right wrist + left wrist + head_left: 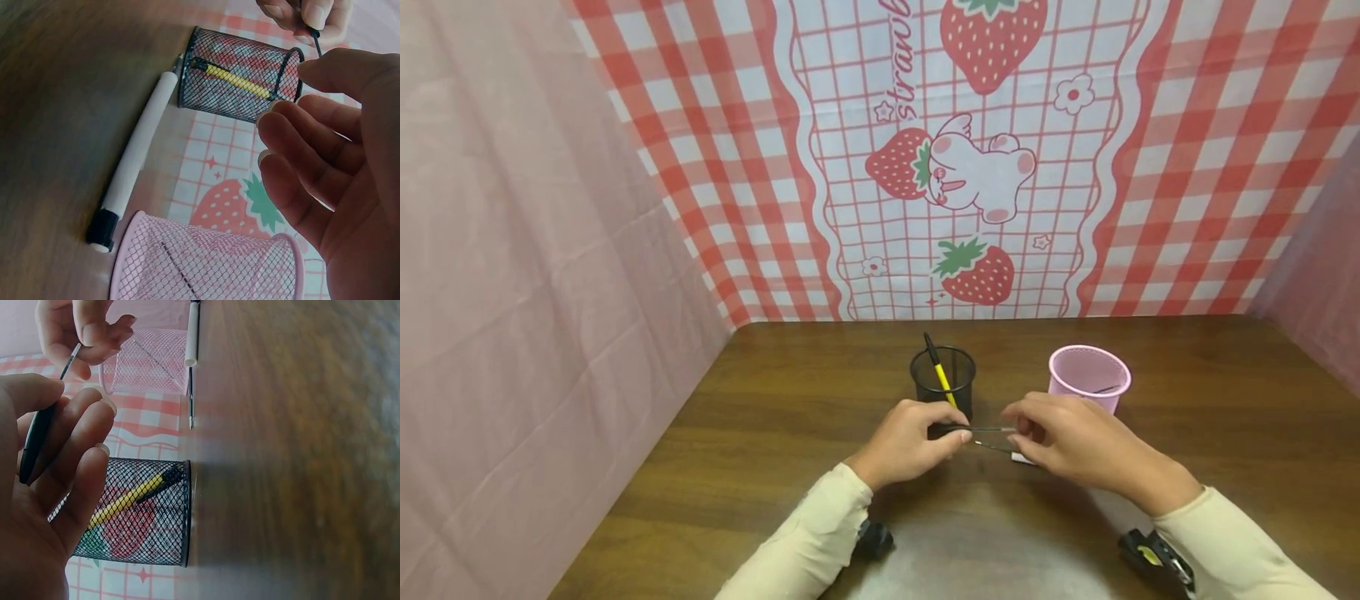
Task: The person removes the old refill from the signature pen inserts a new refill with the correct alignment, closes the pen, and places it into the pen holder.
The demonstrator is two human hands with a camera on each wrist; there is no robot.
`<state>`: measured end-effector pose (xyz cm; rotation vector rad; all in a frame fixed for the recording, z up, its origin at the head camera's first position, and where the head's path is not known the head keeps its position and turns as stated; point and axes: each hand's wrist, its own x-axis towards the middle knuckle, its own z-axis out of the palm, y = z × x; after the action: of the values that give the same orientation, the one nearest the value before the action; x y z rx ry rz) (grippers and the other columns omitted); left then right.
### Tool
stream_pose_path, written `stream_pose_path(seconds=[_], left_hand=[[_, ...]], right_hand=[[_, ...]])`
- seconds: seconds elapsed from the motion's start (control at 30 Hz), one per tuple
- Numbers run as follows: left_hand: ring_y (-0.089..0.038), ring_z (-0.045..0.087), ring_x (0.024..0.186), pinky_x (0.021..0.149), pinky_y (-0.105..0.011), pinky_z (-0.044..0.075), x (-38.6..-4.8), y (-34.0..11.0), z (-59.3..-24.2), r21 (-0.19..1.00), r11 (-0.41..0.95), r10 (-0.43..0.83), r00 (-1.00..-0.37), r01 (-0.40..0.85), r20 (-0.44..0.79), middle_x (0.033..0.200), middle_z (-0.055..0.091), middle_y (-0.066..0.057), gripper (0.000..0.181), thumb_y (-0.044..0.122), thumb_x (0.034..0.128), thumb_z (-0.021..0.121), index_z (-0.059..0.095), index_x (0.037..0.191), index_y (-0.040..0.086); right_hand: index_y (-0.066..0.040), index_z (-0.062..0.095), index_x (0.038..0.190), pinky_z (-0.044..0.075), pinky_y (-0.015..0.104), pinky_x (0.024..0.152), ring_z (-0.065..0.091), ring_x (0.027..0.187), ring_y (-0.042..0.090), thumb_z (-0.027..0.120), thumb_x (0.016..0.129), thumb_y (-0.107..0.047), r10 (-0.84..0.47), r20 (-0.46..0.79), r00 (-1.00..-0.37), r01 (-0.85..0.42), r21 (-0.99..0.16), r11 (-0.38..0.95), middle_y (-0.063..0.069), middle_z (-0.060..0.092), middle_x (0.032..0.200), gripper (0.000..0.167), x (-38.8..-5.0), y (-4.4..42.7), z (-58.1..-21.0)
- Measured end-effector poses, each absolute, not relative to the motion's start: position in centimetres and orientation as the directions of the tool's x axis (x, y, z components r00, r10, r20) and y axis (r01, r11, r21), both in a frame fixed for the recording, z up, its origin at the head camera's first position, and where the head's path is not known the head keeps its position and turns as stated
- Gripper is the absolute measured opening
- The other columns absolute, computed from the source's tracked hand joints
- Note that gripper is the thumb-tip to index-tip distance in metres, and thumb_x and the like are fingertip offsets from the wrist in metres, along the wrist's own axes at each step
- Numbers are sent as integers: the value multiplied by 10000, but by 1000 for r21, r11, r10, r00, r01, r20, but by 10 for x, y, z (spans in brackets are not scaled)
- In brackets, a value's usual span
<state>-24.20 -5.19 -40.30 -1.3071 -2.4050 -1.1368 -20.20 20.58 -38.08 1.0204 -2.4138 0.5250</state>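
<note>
My left hand (913, 442) holds a black pen barrel (39, 434), with a thin refill (992, 429) sticking out toward the right. Around the refill's pale far end is my right hand (1063, 437), its thumb and fingers apart and bent a little. The right wrist view has that end hidden behind the thumb; whether skin touches it I cannot tell. Below the hands lies a white pen barrel (140, 140) with a black end, a second thin refill (191, 397) poking out of its other end.
Behind my left hand stands a black mesh pen holder (921, 387) with a yellow and black pen (940, 371) leaning in it. A pink mesh holder (1063, 379) at the back right contains a thin dark stick (178, 269). Checked strawberry cloth (715, 167) hangs behind the wooden table (760, 400).
</note>
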Motion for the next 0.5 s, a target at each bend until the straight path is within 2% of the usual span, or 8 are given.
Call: stream_pose_path(seconds=[0.13, 0.37, 0.5], left_hand=[[43, 578, 702, 675, -144, 479, -241, -52, -404, 550, 333, 639, -612, 766, 466, 807, 683, 107, 102, 210, 938, 720, 747, 1005, 139], [61, 582, 634, 649, -149, 486, -241, -52, -406, 565, 320, 643, -613, 760, 460, 746, 667, 110, 103, 196, 940, 716, 745, 1010, 126], [55, 575, 660, 658, -148, 481, -243, -53, -405, 553, 315, 642, -603, 771, 475, 761, 671, 111, 114, 194, 938, 717, 750, 1008, 111]], right_hand=[[-161, 703, 1001, 484, 223, 610, 528, 706, -43, 847, 775, -145, -554, 527, -644, -721, -175, 671, -222, 541, 796, 269, -200, 209, -385], [-197, 691, 895, 468, 217, 581, 515, 672, -46, 838, 765, -147, -572, 515, -639, -722, -144, 677, -229, 539, 766, 203, -200, 216, -393], [-206, 700, 889, 459, 221, 580, 510, 663, -43, 822, 793, -158, -581, 487, -652, -717, -145, 682, -238, 535, 766, 163, -202, 219, -393]])
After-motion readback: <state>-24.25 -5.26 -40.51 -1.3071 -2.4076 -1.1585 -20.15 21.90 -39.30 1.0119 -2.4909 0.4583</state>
